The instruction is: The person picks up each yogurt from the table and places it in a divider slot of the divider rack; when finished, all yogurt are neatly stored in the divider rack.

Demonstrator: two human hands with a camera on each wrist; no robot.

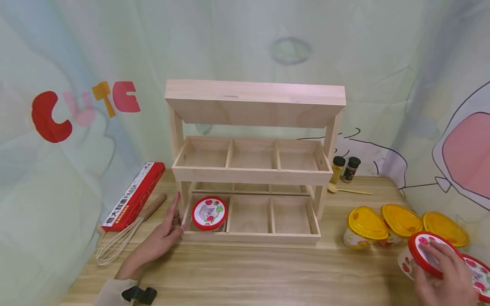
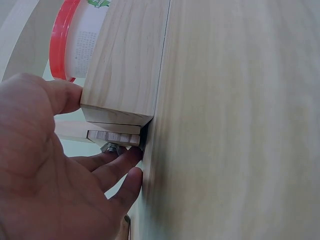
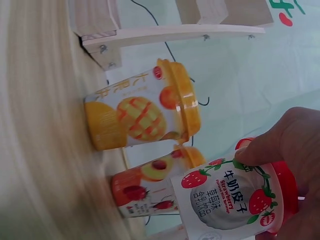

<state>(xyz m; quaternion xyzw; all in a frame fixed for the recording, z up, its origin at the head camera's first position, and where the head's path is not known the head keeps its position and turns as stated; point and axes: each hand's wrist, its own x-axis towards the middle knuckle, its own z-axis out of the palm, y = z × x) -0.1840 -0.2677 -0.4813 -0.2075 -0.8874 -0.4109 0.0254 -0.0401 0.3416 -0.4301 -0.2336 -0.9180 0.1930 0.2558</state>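
Gripping a strawberry cup (image 3: 225, 200) close under its red lid (image 3: 286, 200) with the right hand (image 1: 449, 274), seemingly clear of the tabletop (image 1: 237, 276); liable to loosen the lid or drop the cup by squeezing so high up. With the left hand (image 1: 162, 240), loosely splayed, touching the left end of the wooden rack (image 1: 252, 175); could skew it by pushing sideways. Around the right hand, crowded by three yellow-lidded cups (image 1: 402, 221) and a second red-lidded cup (image 1: 480, 278); apt to topple one with a low swing. Farther in, occupied in the lower tray's (image 1: 250, 239) left compartment by a third red-lidded cup (image 1: 209, 213); could jostle it by knocking the rack.
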